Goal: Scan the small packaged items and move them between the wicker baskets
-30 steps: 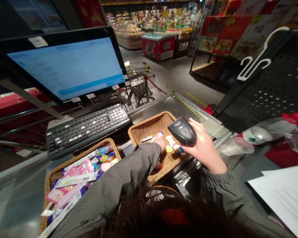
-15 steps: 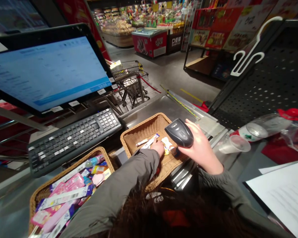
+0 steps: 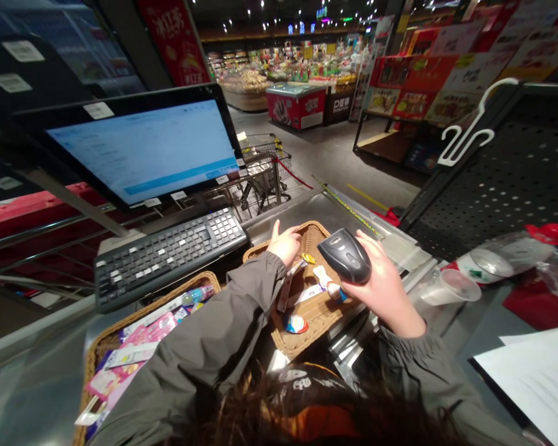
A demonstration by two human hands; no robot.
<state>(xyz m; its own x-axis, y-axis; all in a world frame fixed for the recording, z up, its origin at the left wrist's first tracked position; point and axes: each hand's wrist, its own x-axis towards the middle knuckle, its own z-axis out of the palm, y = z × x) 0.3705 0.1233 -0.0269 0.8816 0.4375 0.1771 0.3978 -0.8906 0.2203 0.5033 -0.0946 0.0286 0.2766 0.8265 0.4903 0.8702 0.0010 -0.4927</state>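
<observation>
Head view: R hand [image 3: 379, 285] clamped round smooth black scanner [image 3: 345, 254], rounded head, above woven wicker basket [image 3: 314, 225]. L hand [image 3: 284, 243] at basket's far rim, thumb up; can't tell if it grips long packet [image 3: 287, 286] below it. Glossy small packets [image 3: 328, 282] lie inside. Grey sleeve [image 3: 223, 347] hides basket's near-left wall. 2nd basket [image 3: 212, 279] and keyboard [image 3: 167, 254] sit to the left.

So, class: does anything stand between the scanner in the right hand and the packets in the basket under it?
Nothing visible does. The scanner in the right hand hangs just above the packets in the wicker basket; the left hand, open, is aside over the far rim.
</observation>
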